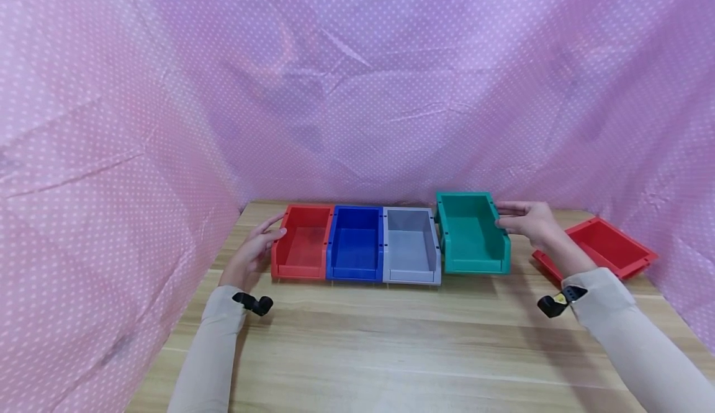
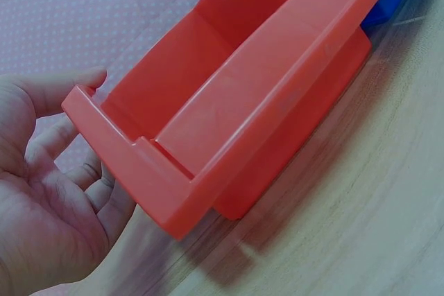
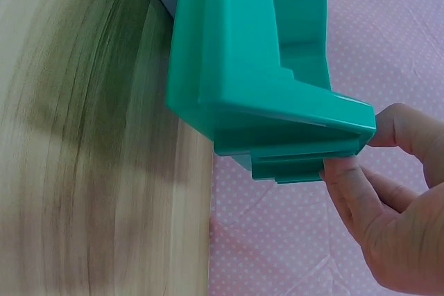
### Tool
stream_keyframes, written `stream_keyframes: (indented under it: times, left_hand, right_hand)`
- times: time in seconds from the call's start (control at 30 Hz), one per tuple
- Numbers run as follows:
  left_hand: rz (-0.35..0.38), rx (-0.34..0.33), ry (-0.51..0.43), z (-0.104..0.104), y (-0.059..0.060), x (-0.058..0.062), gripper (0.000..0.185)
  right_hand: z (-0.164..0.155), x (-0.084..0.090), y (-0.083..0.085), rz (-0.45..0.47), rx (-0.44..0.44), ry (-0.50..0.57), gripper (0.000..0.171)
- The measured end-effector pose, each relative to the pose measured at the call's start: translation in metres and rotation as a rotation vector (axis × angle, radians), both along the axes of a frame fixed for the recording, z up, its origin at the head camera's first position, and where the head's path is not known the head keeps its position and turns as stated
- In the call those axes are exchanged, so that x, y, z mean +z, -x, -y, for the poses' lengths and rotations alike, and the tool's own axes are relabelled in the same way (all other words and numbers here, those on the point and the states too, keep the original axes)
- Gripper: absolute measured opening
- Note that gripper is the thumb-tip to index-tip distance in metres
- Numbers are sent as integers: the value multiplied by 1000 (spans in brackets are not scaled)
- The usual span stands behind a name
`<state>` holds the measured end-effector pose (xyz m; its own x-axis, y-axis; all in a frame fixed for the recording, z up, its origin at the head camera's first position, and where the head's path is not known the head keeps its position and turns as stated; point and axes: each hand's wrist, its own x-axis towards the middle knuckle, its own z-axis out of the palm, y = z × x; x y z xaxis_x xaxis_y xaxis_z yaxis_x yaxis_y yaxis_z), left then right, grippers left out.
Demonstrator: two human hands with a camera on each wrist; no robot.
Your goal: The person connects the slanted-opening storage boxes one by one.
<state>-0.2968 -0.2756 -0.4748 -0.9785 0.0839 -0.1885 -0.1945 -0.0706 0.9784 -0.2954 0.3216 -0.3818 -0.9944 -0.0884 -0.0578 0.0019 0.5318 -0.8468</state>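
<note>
Four open-front storage bins stand side by side: a red bin (image 1: 301,245), a blue bin (image 1: 355,245), a grey bin (image 1: 412,245) and a green bin (image 1: 472,239). My left hand (image 1: 257,248) holds the red bin's outer side wall, thumb at the rim and fingers against the outside, as the left wrist view shows. My right hand (image 1: 527,222) pinches the green bin's right side wall by the rim. Raised off the table, the green bin sits higher than the row, beside the grey one. In the right wrist view the thumb and fingers (image 3: 355,195) meet at its edge.
A second red bin (image 1: 609,245) lies tilted at the right, partly behind my right forearm. The wooden table (image 1: 357,344) extends in front of the row. Pink dotted cloth (image 1: 357,121) hangs close behind and at both sides.
</note>
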Motion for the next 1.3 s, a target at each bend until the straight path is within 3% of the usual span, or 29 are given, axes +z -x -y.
stream_keyframes:
  times: [0.3, 0.73, 0.93, 1.13, 1.3]
  left_hand:
    - [-12, 1, 46, -1, 2, -1, 64]
    - [-25, -11, 35, -1, 1, 2, 65]
    - [-19, -5, -1, -2, 0, 1, 66]
    - [38, 8, -109, -3, -1, 0, 66]
    - [27, 13, -91, -2, -1, 1, 67]
  right_hand:
    - [-2, -1, 1, 27, 39, 0, 60]
    - [-4, 0, 4, 81, 82, 32, 64]
    - [-4, 0, 5, 90, 93, 23, 64]
    - [-9, 5, 7, 120, 165, 5, 68]
    - [-9, 14, 6, 115, 216, -66, 73]
